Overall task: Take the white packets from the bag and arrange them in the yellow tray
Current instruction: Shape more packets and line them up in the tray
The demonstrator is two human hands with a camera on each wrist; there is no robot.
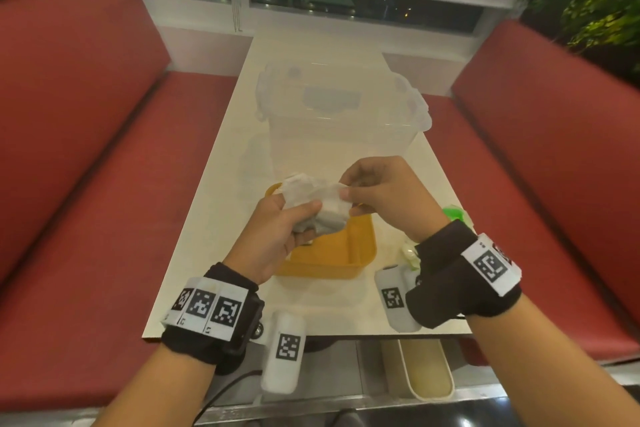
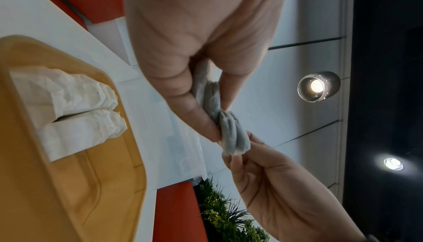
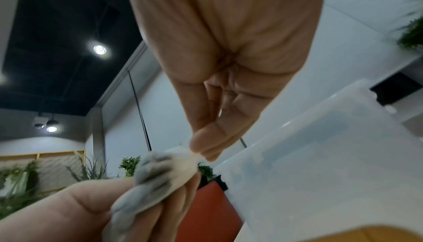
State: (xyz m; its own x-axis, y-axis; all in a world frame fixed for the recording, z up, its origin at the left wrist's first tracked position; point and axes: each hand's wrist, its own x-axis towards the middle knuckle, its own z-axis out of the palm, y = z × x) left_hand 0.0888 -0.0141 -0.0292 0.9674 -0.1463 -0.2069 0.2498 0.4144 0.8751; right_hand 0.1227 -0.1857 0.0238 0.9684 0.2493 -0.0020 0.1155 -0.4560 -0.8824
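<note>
Above the yellow tray (image 1: pixel 360 250) my left hand (image 1: pixel 277 232) grips a bunch of white packets (image 1: pixel 311 199), thumb across them. My right hand (image 1: pixel 377 191) pinches the right end of the top packet between thumb and fingers. From the left wrist view, two white packets (image 2: pixel 75 104) lie side by side inside the yellow tray (image 2: pixel 96 182), and the held packets (image 2: pixel 228 132) show between both hands. In the right wrist view the pinched packet (image 3: pixel 174 162) is seen at my fingertips (image 3: pixel 206 148). The bag is partly seen as green and white plastic (image 1: pixel 453 213) right of the tray.
A clear plastic lidded box (image 1: pixel 343 114) stands on the white table (image 1: pixel 225 156) just behind the tray. Red bench seats (image 1: pixel 86 184) flank the table on both sides. Plants stand at the back corners.
</note>
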